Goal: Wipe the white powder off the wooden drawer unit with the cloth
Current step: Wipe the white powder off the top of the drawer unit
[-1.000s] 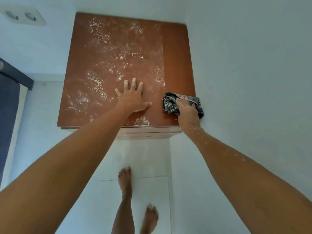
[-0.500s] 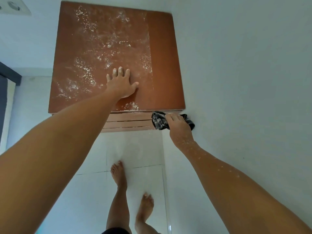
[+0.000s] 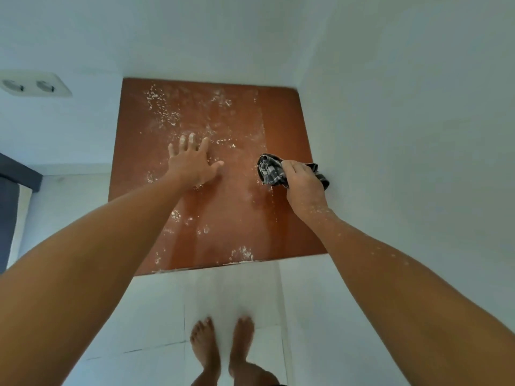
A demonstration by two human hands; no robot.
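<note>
Our right hand [image 3: 305,181] is back up on the drawer unit's top [image 3: 284,218] with the cloth [image 3: 269,170], no longer down at the front edge; both feet [image 3: 223,349] now stand level.

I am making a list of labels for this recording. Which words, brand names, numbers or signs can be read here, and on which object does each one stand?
None: no readable text is in view.
The wooden drawer unit carries only white powder.
The checked cloth in the right hand shows a pattern, no letters.
The wall socket shows no marking.

Powder-flecked wooden drawer unit [image 3: 287,129], seemingly checked cloth [image 3: 269,170] bunched on top
</note>
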